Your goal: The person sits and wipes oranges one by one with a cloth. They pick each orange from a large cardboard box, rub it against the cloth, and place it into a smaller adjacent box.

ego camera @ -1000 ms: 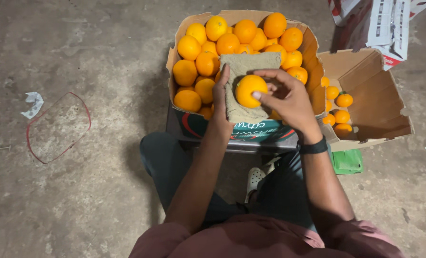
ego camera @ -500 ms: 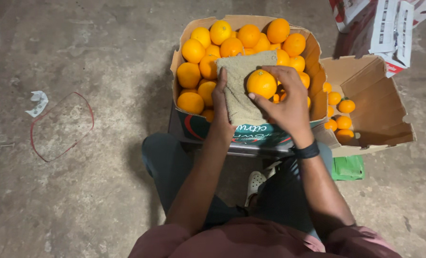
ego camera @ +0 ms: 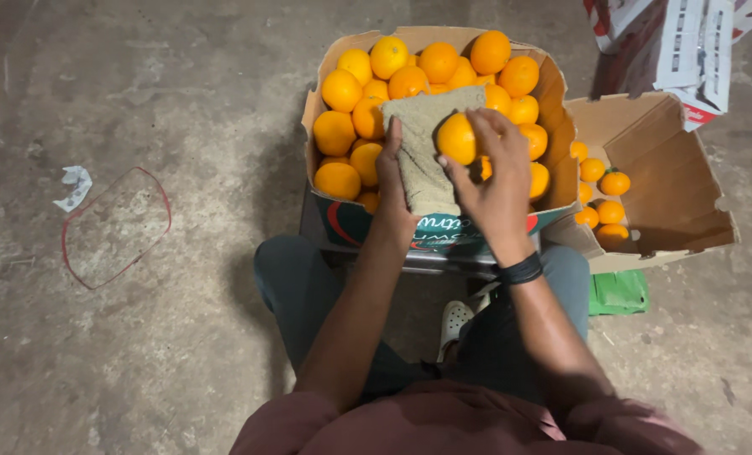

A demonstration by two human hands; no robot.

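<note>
A: The right grip (ego camera: 492,173) is closed around one orange (ego camera: 458,138), fingertips curled over its top and right side, thumb underneath. The left grip (ego camera: 393,181) lies flat, fingers straight, pressing a tan cloth (ego camera: 422,143) against the fruit pile rather than pinching it.

B: Where does the held fruit sit from each hand?

A: It's at about 10 o'clock from the right palm and roughly 2 o'clock from the left hand. It rests against the cloth's right edge, touching it. The right hand is the one on it; the left is just beside it, apart from the fruit.

B: And the cloth's long axis?

A: It runs from 12 to 6 o'clock, top end up among the oranges, bottom end draped over the near rim of the big cardboard box (ego camera: 330,72).

B: How does the orange look?

A: Round, bright, evenly coloured, smooth with a slight sheen. I can't see a stem end or any blemish from here.

B: Anything else near?

A: A smaller open carton (ego camera: 675,190) at 3 o'clock holds a few smaller oranges (ego camera: 605,198). Both stand on the concrete floor (ego camera: 182,354), with no tabletop in sight.
</note>
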